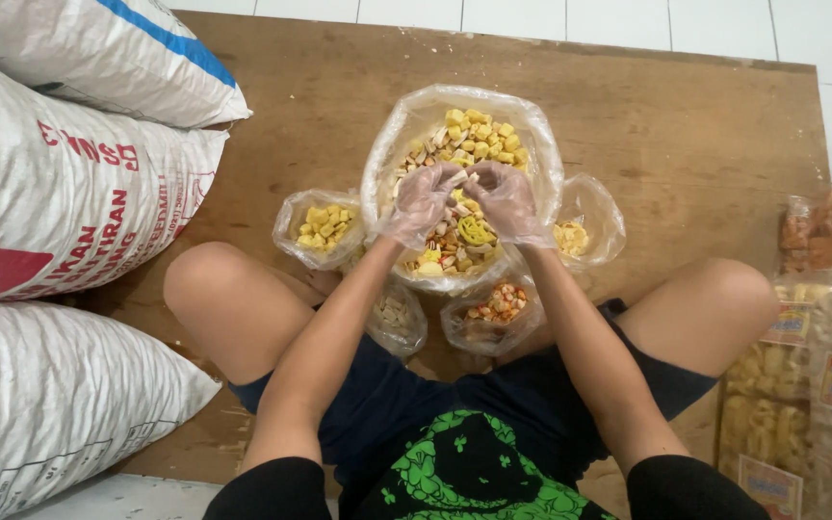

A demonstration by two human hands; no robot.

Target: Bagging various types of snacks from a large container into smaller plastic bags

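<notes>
Knees crossed on wooden board point(705, 116) | left hand point(423, 200) + right hand point(507, 197) gloved, fingertips pinching pale snack pieces over big open bag point(406, 125) of mixed snacks | small bags point(325, 226) around it

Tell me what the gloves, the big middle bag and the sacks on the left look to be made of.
Gloves on the left hand and right hand: thin clear plastic film, crinkled, skin showing through.
Big middle bag: clear soft plastic, glossy, its rim rolled down, mixed snacks visible through the wall.
Sacks: probably woven plastic, white and matte with a fine weave texture.
</notes>
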